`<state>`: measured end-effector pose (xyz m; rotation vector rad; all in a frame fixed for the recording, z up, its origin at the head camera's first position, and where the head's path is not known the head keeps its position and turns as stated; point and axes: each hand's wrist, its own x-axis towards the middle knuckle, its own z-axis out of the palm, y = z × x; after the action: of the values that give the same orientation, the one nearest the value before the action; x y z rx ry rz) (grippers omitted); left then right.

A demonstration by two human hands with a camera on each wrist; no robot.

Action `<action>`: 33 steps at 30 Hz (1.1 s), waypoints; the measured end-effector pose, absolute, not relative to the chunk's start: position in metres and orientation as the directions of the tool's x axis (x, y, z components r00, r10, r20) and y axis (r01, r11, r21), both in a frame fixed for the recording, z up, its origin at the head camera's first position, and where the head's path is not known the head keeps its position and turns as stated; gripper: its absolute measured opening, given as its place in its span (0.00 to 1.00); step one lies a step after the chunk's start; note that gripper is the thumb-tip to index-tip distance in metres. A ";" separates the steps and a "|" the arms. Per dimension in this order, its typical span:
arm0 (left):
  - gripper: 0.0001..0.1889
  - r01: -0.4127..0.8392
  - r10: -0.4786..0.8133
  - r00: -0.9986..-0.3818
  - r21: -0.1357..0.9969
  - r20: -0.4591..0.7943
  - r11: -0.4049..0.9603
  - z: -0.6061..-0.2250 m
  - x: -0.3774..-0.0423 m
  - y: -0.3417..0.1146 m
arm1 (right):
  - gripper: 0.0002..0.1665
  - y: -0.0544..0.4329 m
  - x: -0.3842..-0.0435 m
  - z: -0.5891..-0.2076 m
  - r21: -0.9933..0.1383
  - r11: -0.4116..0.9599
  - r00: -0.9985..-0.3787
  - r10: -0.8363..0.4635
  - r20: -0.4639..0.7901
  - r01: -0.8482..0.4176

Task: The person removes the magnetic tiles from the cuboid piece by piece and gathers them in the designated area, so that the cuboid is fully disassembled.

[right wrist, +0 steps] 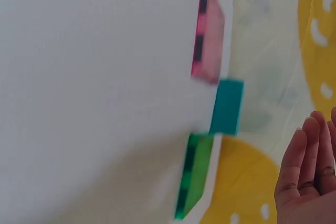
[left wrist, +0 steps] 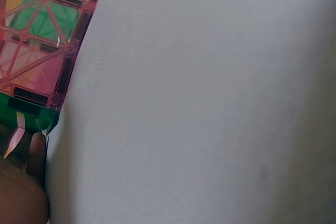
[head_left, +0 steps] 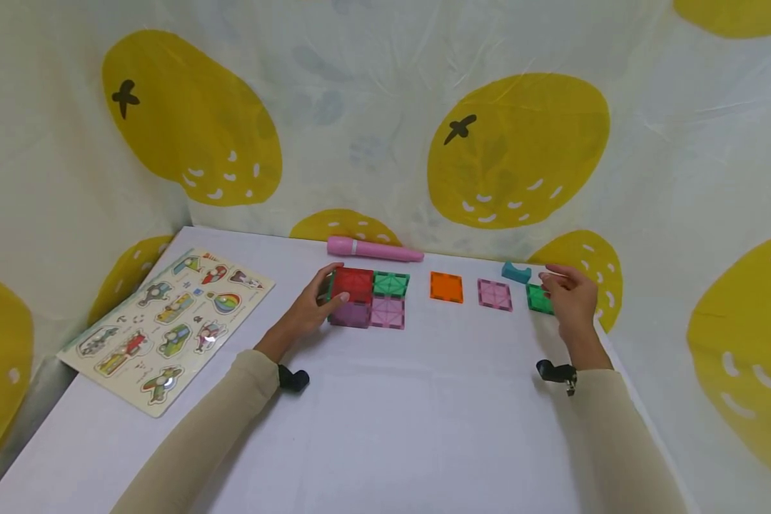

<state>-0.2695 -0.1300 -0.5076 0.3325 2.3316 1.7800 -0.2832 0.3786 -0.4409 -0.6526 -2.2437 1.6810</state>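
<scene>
At the middle of the table, my left hand grips a structure of magnetic tiles, thumb on its near side and fingers at its left. A red tile, a purple tile, a green tile and a pink tile belong to it. In the left wrist view a green tile stands by my fingers. My right hand hovers over a loose green tile, holding nothing visible; its fingers look relaxed in the right wrist view.
A loose orange tile and pink tile lie between the hands. Behind are a teal notched block and a pink microphone-shaped toy. A picture puzzle board lies at left. A patterned curtain borders the table.
</scene>
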 end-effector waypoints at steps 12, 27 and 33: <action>0.39 0.088 0.302 -0.953 0.966 0.011 0.243 -0.505 -0.268 -0.129 | 0.21 0.294 -0.267 -0.438 -0.906 0.423 -0.958 0.257 0.129 -0.009; 0.40 0.068 0.290 -0.957 0.961 -0.014 0.269 -0.506 -0.268 -0.128 | 0.22 0.204 -0.271 -0.462 -0.893 0.442 -0.996 -0.048 0.071 -0.085; 0.39 0.077 0.293 -0.956 0.962 -0.004 0.264 -0.506 -0.268 -0.129 | 0.22 0.177 -0.278 -0.466 -0.910 0.398 -0.990 -0.111 0.082 -0.120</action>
<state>-0.2683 -0.1285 -0.5056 0.3478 2.3469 1.7696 -0.2776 0.1774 -0.4657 0.2157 -2.6194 1.7056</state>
